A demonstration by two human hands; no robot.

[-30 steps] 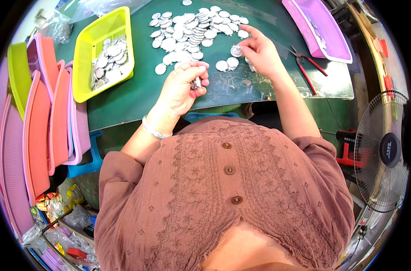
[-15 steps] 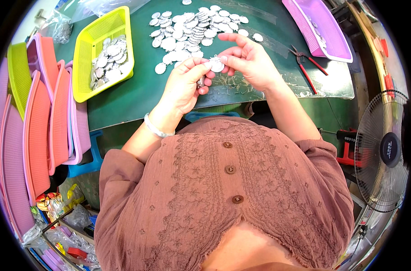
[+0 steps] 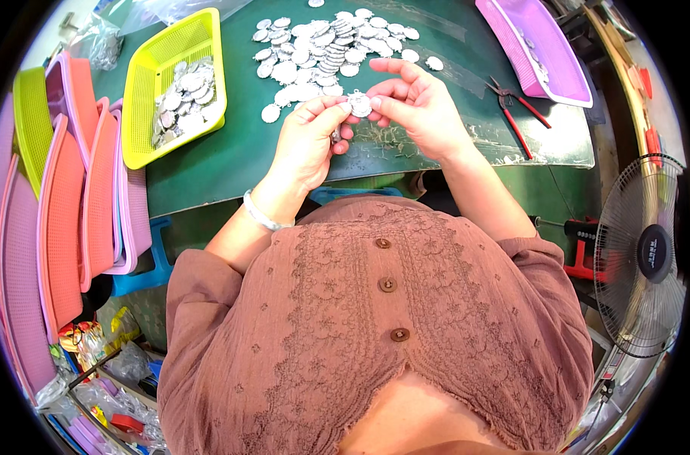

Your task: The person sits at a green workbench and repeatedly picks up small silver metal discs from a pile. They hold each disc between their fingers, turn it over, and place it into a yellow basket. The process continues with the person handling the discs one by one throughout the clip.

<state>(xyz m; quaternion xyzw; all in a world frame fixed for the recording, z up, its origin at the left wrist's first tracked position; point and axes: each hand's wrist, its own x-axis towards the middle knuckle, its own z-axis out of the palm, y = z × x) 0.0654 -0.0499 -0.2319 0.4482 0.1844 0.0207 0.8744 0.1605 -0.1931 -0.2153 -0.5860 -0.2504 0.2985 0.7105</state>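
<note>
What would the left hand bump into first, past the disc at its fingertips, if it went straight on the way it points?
Most likely the right hand, whose fingertips sit just across the silvery disc from the left hand, though depth is hard to judge.

Brightly lit green table [image 3: 216, 171], green floor [image 3: 515, 189], caged fan [image 3: 654, 254] at right

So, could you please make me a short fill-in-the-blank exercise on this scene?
1. A silvery disc is held between the left grip and the ____ grip.
2. The pliers on the green table have handles coloured ____.
3. The lime basket stands to the ____ of the pile of loose discs.

Missing words: right; red; left.
</note>
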